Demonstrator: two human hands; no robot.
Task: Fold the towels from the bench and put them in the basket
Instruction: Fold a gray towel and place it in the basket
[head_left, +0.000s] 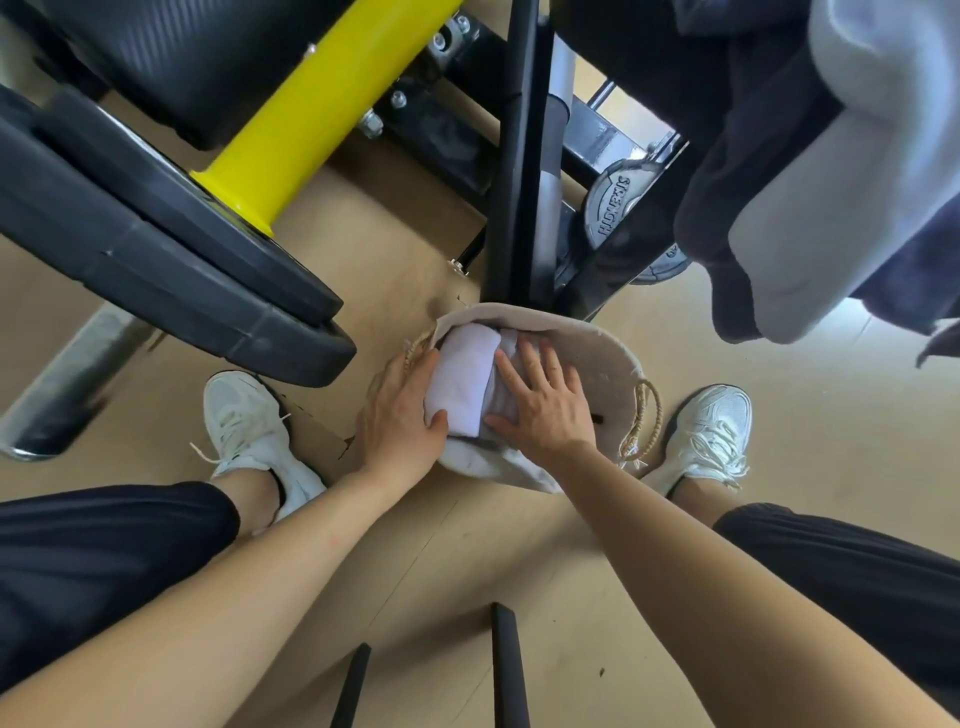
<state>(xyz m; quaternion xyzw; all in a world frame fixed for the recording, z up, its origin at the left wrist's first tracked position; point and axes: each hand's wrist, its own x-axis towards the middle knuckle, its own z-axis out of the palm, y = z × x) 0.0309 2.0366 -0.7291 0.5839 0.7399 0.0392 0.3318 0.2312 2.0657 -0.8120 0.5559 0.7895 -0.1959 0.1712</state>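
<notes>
A folded white towel lies inside the cloth-lined basket on the floor between my feet. My left hand holds the towel's left edge, thumb curled under its near end. My right hand lies flat with fingers spread, pressing on the towel's right side and on a greyer towel beneath it. At the upper right more towels, one light grey and one dark navy, hang over the edge of the bench.
Black weight plates on a yellow sleeve loom at the left above the floor. A black machine post rises just behind the basket. My white shoes flank the basket. Rope handle on its right.
</notes>
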